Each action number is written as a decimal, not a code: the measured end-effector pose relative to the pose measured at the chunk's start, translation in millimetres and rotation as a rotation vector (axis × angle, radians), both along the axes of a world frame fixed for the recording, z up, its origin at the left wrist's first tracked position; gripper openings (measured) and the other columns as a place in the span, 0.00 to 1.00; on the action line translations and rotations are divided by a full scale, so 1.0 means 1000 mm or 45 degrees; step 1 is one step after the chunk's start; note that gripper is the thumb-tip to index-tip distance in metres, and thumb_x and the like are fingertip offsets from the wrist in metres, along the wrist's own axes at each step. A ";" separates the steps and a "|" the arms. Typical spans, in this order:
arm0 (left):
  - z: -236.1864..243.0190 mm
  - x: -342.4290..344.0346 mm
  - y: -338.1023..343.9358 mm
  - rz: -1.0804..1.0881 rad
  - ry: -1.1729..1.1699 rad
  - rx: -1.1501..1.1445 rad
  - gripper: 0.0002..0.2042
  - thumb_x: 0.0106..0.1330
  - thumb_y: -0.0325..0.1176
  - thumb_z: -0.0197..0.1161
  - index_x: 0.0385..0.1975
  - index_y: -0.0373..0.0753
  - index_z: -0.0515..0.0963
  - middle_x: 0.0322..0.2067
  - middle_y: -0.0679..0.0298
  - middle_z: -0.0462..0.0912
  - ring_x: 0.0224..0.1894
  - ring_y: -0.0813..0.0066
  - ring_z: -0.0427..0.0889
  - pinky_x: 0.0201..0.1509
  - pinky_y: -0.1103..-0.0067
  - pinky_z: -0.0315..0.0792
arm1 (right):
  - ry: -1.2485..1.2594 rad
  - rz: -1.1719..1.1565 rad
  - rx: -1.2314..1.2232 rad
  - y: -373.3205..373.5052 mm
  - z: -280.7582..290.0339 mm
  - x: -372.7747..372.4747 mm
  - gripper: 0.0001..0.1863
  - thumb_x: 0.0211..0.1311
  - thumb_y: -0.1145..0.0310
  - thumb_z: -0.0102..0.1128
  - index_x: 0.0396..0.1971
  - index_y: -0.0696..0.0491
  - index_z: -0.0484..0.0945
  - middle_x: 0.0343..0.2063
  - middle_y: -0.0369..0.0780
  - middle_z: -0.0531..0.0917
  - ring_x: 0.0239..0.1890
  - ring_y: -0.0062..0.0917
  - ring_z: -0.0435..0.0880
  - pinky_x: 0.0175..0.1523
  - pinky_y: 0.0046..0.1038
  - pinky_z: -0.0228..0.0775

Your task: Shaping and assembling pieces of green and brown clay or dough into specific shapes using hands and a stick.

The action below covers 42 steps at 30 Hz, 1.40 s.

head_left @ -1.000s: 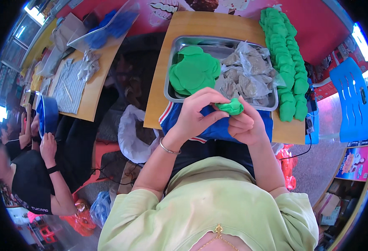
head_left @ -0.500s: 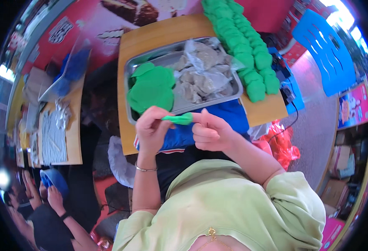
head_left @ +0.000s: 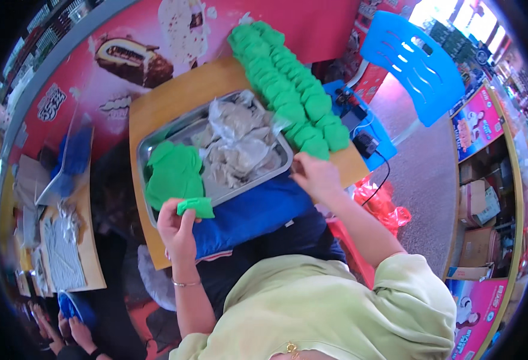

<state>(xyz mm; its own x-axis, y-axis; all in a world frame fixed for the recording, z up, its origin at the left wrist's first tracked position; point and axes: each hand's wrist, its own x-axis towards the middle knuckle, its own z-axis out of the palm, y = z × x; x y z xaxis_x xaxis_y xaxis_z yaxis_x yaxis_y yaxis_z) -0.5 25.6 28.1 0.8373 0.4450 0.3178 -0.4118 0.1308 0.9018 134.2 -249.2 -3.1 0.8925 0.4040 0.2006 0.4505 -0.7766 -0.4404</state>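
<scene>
My left hand (head_left: pixel 178 231), at the near left corner of the metal tray (head_left: pixel 231 195), pinches a small folded piece of green dough (head_left: pixel 196 207) between thumb and fingers. In the tray's left part lies a pile of flat green dough rounds (head_left: pixel 174 177). Beside them are greyish-beige lumps (head_left: pixel 243 162), partly covered with clear plastic. My right hand (head_left: pixel 318 180) is at the tray's right rim, thumb and forefinger apart, with nothing visible in it. Just beyond it, long rows of overlapping green dough pieces (head_left: pixel 294 96) run toward the far edge.
The tray stands on a wooden table (head_left: pixel 174 90), with blue cloth (head_left: pixel 252 219) along its near side. To the right are a blue chair (head_left: pixel 417 66), a power adapter (head_left: pixel 366 144) with cables and a red plastic bag (head_left: pixel 384 207). Another person's hands (head_left: pixel 78 333) show at lower left.
My right hand has let go of the green dough and moved right to the tray's rim. My left hand keeps the piece, now lower and farther left. The whole view has shifted.
</scene>
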 end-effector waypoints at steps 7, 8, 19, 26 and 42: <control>0.002 -0.005 0.001 0.030 0.172 -0.099 0.06 0.59 0.20 0.60 0.34 0.35 0.73 0.26 0.69 0.75 0.22 0.88 0.69 0.23 0.90 0.62 | 0.002 -0.110 -0.236 0.006 0.008 -0.001 0.16 0.49 0.65 0.59 0.39 0.51 0.70 0.27 0.44 0.80 0.32 0.40 0.81 0.35 0.40 0.72; 0.002 -0.006 0.001 0.044 0.177 -0.125 0.05 0.59 0.21 0.60 0.34 0.36 0.72 0.25 0.71 0.75 0.21 0.89 0.68 0.22 0.91 0.58 | 0.063 -0.103 -0.318 0.002 0.010 -0.002 0.16 0.48 0.66 0.57 0.39 0.51 0.70 0.28 0.45 0.80 0.32 0.40 0.81 0.35 0.40 0.72; 0.050 -0.002 -0.011 -0.197 -0.113 -0.073 0.03 0.65 0.29 0.54 0.34 0.38 0.69 0.33 0.58 0.74 0.30 0.80 0.69 0.29 0.85 0.62 | 0.167 -0.010 -0.382 -0.076 0.033 -0.023 0.12 0.51 0.65 0.54 0.33 0.57 0.71 0.29 0.50 0.79 0.36 0.43 0.80 0.39 0.42 0.71; 0.152 0.003 0.008 -1.094 -0.771 -0.735 0.13 0.71 0.38 0.42 0.25 0.39 0.62 0.65 0.35 0.36 0.66 0.31 0.37 0.66 0.45 0.45 | 0.597 -0.137 -0.342 -0.159 0.087 -0.008 0.10 0.53 0.72 0.45 0.35 0.57 0.72 0.27 0.45 0.78 0.32 0.32 0.79 0.36 0.32 0.68; 0.214 0.016 -0.016 -1.225 -0.404 -0.613 0.09 0.68 0.33 0.48 0.29 0.36 0.61 0.66 0.45 0.34 0.68 0.43 0.31 0.69 0.51 0.36 | 0.408 0.164 0.686 -0.058 0.111 0.022 0.04 0.57 0.76 0.44 0.28 0.56 0.71 0.23 0.30 0.70 0.26 0.12 0.67 0.32 0.17 0.58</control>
